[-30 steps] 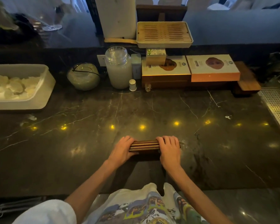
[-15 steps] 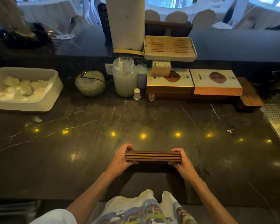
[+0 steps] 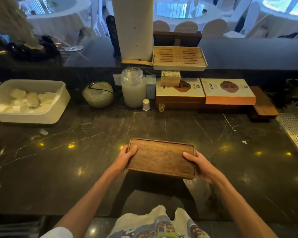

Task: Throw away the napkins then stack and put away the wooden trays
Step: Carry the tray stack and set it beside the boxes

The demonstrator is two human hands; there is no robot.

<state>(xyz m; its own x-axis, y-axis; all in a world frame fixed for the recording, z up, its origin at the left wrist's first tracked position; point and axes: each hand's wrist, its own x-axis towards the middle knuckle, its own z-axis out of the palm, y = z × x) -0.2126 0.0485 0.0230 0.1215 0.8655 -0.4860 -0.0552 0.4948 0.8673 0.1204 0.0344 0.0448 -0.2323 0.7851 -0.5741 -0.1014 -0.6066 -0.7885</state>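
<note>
Left hand point(image 3: 126, 158) and right hand point(image 3: 199, 164) grip the stiff, probably light wooden trays point(image 3: 160, 157) by the short ends, near the desk's point(image 3: 67, 170) front edge.

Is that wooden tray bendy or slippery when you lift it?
Probably stiff: the wooden tray looks flat though the left hand and right hand hold only its ends. Its smooth finish might be slightly slippery. Flat and rectangular, it shouldn't roll.
</note>
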